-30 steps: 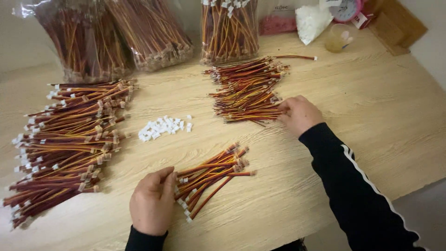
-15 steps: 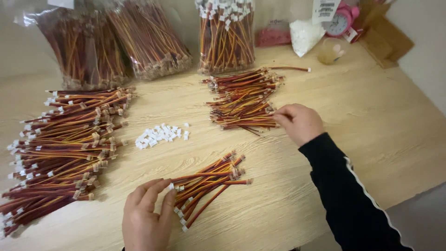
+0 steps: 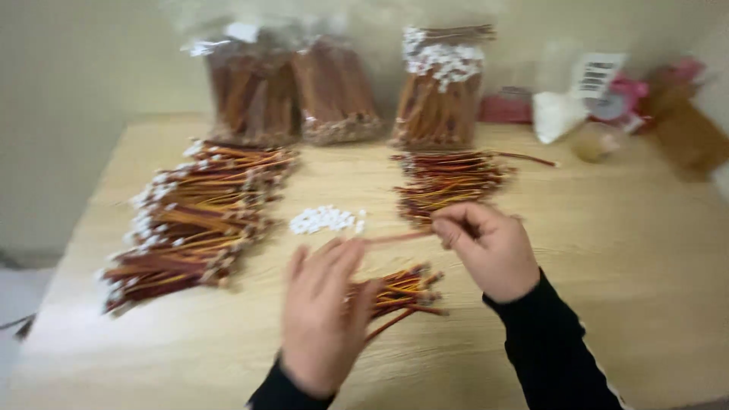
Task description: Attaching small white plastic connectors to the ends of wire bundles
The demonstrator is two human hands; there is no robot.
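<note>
My right hand (image 3: pixel 490 247) pinched one wire (image 3: pixel 399 238) mid-frame, left hand (image 3: pixel 323 311) spread open, so a bump could scatter the plugs (image 3: pixel 326 220).

Motion blur is smearing the whole view. Left hand (image 3: pixel 323 319) is covering part of the small wire bundle (image 3: pixel 399 292). Thin wire (image 3: pixel 399 238) between the hands is probably a single piece, too blurred to tell. Bottom edge is cutting off both sleeves; clutter (image 3: pixel 607 99) at the surface's far right is unreadable.
</note>
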